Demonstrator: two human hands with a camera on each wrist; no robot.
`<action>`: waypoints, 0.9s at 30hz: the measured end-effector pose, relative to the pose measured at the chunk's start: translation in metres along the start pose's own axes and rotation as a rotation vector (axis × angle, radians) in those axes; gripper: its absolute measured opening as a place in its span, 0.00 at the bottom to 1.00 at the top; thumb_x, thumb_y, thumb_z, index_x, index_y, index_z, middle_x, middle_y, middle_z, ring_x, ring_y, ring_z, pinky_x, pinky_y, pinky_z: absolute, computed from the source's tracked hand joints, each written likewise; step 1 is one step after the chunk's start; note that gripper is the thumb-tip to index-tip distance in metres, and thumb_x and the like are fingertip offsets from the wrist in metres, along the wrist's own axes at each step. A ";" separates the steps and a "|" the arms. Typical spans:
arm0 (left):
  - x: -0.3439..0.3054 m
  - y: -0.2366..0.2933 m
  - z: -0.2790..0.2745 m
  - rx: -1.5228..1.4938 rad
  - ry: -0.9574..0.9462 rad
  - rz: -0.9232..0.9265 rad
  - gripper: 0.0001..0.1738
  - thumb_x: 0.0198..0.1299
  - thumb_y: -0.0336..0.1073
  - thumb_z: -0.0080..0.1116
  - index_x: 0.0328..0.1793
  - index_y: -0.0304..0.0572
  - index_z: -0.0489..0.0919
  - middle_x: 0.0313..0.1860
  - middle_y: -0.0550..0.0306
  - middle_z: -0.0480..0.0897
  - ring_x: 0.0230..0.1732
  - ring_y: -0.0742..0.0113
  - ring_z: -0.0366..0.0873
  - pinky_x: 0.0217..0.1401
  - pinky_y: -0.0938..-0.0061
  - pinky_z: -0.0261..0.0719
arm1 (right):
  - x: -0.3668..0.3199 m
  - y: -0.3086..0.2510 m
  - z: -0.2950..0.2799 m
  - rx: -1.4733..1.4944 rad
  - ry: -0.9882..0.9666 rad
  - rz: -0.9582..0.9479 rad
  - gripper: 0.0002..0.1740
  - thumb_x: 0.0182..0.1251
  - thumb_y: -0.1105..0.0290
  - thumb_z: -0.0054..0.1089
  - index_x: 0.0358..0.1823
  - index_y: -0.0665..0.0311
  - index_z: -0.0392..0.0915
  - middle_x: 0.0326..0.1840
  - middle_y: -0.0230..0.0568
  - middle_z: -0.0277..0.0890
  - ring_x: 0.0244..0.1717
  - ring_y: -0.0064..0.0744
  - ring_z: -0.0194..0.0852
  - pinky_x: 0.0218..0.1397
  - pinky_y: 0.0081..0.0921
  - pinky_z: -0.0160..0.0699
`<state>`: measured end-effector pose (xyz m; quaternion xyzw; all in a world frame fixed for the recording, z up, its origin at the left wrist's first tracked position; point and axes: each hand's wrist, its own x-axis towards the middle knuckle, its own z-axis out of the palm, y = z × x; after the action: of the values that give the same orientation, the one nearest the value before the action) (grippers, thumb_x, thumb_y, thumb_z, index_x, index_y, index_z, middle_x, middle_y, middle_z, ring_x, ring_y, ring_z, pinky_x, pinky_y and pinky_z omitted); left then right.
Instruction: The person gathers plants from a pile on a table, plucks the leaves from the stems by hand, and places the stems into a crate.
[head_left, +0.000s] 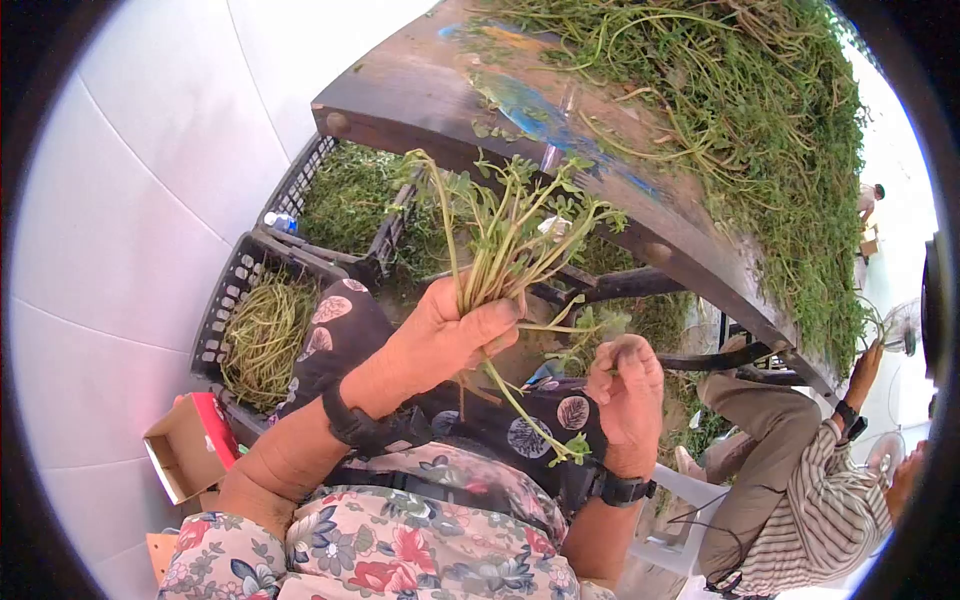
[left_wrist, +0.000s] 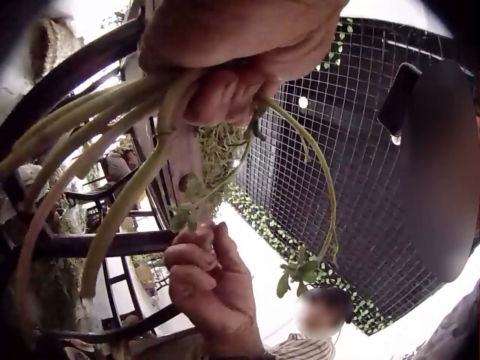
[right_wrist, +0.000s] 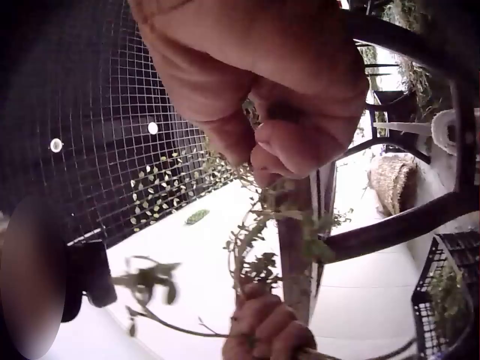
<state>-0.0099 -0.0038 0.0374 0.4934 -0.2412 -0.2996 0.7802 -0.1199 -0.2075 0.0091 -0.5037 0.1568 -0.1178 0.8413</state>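
Observation:
My left hand (head_left: 445, 335) grips a bunch of green leafy stems (head_left: 510, 245), leaves fanned upward, with one long sprig hanging below. Thick cut stem ends (left_wrist: 124, 199) stick out beside the left fingers in the left wrist view. To the right of the bunch is my right hand (head_left: 630, 395), raised with curled fingers. In the right wrist view the thumb and fingers of this right hand (right_wrist: 262, 82) pinch a bit of greenery, mostly hidden by the fingers. A thin leafy sprig (left_wrist: 182, 216) reaches its fingertips in the left wrist view.
A wooden table (head_left: 420, 95) bears a large heap of greens (head_left: 760, 150). Black crates at the left hold leafy greens (head_left: 350, 200) and bare stems (head_left: 265, 340). An open red box (head_left: 185, 450) lies nearby. Another person in a striped shirt (head_left: 825, 490) sits at the right.

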 end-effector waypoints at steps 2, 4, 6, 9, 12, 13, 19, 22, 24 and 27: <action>-0.001 -0.002 -0.002 0.011 -0.002 -0.014 0.12 0.63 0.43 0.50 0.40 0.43 0.70 0.18 0.70 0.63 0.18 0.84 0.57 0.17 0.86 0.52 | -0.003 -0.010 0.003 0.032 -0.018 -0.051 0.11 0.62 0.63 0.56 0.37 0.62 0.70 0.29 0.35 0.71 0.21 0.19 0.61 0.19 0.14 0.57; -0.001 -0.002 -0.002 0.037 0.013 -0.030 0.12 0.63 0.43 0.50 0.39 0.43 0.70 0.18 0.71 0.63 0.17 0.84 0.56 0.17 0.86 0.52 | -0.006 -0.024 0.010 0.016 0.032 -0.103 0.11 0.61 0.65 0.57 0.37 0.63 0.68 0.27 0.34 0.70 0.20 0.18 0.59 0.19 0.14 0.57; -0.001 -0.002 -0.003 0.030 -0.024 -0.027 0.12 0.63 0.44 0.50 0.40 0.43 0.71 0.18 0.71 0.63 0.17 0.84 0.55 0.17 0.86 0.51 | -0.007 -0.036 0.014 -0.092 0.019 -0.157 0.10 0.61 0.67 0.57 0.36 0.64 0.68 0.26 0.34 0.69 0.20 0.17 0.59 0.19 0.13 0.57; -0.004 0.002 -0.002 0.014 -0.021 -0.043 0.12 0.62 0.44 0.51 0.40 0.43 0.71 0.18 0.71 0.63 0.17 0.84 0.55 0.17 0.86 0.50 | -0.009 -0.038 0.016 -0.240 0.026 -0.136 0.09 0.61 0.67 0.56 0.37 0.64 0.70 0.25 0.32 0.69 0.19 0.16 0.59 0.19 0.13 0.57; -0.005 0.002 -0.004 -0.027 -0.003 -0.056 0.12 0.62 0.43 0.51 0.40 0.44 0.71 0.18 0.71 0.63 0.17 0.84 0.55 0.17 0.87 0.49 | -0.010 -0.026 0.011 -0.366 -0.030 -0.012 0.12 0.61 0.64 0.57 0.38 0.63 0.70 0.28 0.32 0.69 0.21 0.15 0.59 0.21 0.12 0.55; -0.005 0.002 -0.005 -0.045 0.002 -0.060 0.11 0.62 0.43 0.51 0.40 0.44 0.71 0.18 0.71 0.63 0.17 0.84 0.55 0.17 0.87 0.49 | -0.008 -0.020 0.010 -0.329 -0.045 -0.003 0.13 0.61 0.63 0.58 0.39 0.63 0.70 0.29 0.32 0.69 0.22 0.15 0.60 0.22 0.13 0.56; -0.005 0.002 0.000 -0.011 -0.014 -0.074 0.14 0.61 0.45 0.53 0.41 0.42 0.72 0.19 0.68 0.68 0.16 0.84 0.56 0.16 0.87 0.51 | -0.002 0.000 0.026 -0.284 -0.056 0.042 0.25 0.57 0.57 0.62 0.50 0.64 0.69 0.32 0.29 0.68 0.25 0.15 0.60 0.25 0.14 0.57; -0.005 0.002 -0.001 -0.011 -0.051 -0.084 0.12 0.63 0.44 0.50 0.41 0.43 0.71 0.19 0.70 0.64 0.17 0.85 0.55 0.16 0.87 0.49 | 0.000 -0.004 0.027 -0.358 -0.071 0.011 0.23 0.58 0.57 0.60 0.49 0.65 0.70 0.33 0.28 0.69 0.23 0.14 0.58 0.23 0.11 0.54; -0.005 0.004 -0.001 0.010 -0.040 -0.087 0.12 0.63 0.44 0.50 0.41 0.43 0.71 0.19 0.70 0.65 0.16 0.85 0.55 0.16 0.87 0.50 | 0.001 -0.005 0.025 -0.433 -0.083 -0.005 0.22 0.59 0.57 0.59 0.47 0.66 0.72 0.32 0.28 0.70 0.23 0.13 0.58 0.22 0.11 0.53; -0.005 0.002 -0.003 0.031 -0.040 -0.093 0.13 0.62 0.45 0.50 0.41 0.43 0.71 0.19 0.70 0.65 0.16 0.85 0.55 0.16 0.87 0.51 | 0.000 -0.006 0.023 -0.584 -0.070 -0.043 0.17 0.60 0.61 0.56 0.43 0.67 0.74 0.29 0.28 0.71 0.24 0.15 0.61 0.24 0.13 0.57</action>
<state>-0.0113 0.0020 0.0375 0.5100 -0.2381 -0.3413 0.7528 -0.1116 -0.1912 0.0243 -0.7314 0.1441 -0.0681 0.6630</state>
